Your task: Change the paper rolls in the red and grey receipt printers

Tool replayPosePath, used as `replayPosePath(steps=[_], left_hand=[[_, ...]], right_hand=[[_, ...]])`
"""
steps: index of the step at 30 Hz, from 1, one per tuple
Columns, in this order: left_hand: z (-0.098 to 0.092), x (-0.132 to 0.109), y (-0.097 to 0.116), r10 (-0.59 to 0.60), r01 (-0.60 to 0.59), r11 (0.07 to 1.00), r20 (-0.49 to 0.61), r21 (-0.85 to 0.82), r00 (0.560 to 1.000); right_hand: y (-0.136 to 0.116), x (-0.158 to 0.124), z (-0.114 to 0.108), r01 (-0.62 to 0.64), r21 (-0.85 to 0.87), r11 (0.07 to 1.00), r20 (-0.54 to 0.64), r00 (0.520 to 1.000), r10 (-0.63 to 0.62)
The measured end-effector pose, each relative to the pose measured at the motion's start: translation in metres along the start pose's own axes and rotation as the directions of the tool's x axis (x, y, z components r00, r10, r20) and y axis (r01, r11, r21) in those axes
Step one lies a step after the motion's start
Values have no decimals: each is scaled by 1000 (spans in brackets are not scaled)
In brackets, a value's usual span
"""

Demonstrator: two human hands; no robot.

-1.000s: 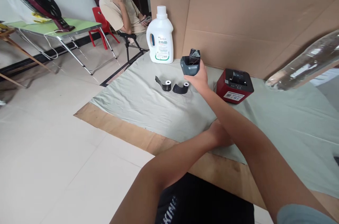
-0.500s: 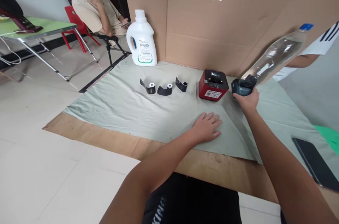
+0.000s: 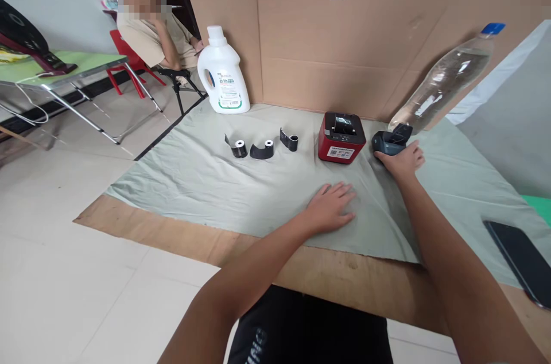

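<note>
My left hand [image 3: 330, 207] lies flat on the grey-green cloth [image 3: 193, 180], fingers spread, holding nothing. At the right, my right hand [image 3: 402, 162] touches a small black device [image 3: 390, 143] with its thumb side, its fingers apart. Beside that device stands a red and black box-shaped printer [image 3: 342, 138]. Three black rolls with loose tails lie in a row to the left: one at the left [image 3: 239, 148], a middle one [image 3: 262, 150] and one at the right [image 3: 290, 140]. A clear bottle with a blue cap [image 3: 447, 85] leans behind the black device.
A white detergent jug [image 3: 224, 74] stands at the back left, before a cardboard screen [image 3: 322, 37]. A dark phone [image 3: 519, 260] lies at the right. Beyond the table, a person [image 3: 150, 37] sits near a green folding table [image 3: 92, 62].
The fingers of my right hand have opened away from the black device, which now rests lower on the cloth. The view has shifted slightly. My left hand stays flat on the cloth.
</note>
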State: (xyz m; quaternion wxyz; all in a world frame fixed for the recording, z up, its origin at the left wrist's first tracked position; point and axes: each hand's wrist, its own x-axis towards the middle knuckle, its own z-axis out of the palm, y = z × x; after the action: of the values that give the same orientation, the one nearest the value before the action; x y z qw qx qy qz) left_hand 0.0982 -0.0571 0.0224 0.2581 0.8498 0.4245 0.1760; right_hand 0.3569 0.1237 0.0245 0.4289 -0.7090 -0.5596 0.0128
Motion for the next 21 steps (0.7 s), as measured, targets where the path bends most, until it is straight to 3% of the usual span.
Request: replayPosePath(steps=[2, 5, 7, 9, 12, 15, 18, 21], left_hand=[[-5, 5, -5, -66, 31, 980, -179, -196, 982], [-24, 28, -20, -267, 9, 870, -456, -492, 849], [-42, 54, -34, -423, -32, 747, -512, -664, 747], [-58, 82, -47, -539, -61, 609, -469, -791, 700], [-70, 111, -56, -544, -78, 529, -408, -845, 733], [-66, 113, -52, -502, -70, 566, -411, -821, 761], [-58, 90, -41, -460, -111, 604, -459, -789, 760], [-50, 47, -23, -380, -150, 652, -492, -743, 783]], right_hand=[[-11, -6, -5, 8, -5, 1000, -40, 999, -8], [-26, -18, -2, 141, 253, 957, 138, 974, -180], [-37, -26, 8, 45, 462, 886, 325, 921, -217], [-48, -34, 22, -72, 578, 813, 447, 861, -242], [-65, -45, 37, -54, 654, 754, 435, 843, -317], [-78, -53, 36, 26, 661, 750, 349, 874, -337], [-83, -65, 18, 61, 638, 768, 329, 880, -343], [-87, -89, -14, 123, 615, 779, 313, 869, -384]])
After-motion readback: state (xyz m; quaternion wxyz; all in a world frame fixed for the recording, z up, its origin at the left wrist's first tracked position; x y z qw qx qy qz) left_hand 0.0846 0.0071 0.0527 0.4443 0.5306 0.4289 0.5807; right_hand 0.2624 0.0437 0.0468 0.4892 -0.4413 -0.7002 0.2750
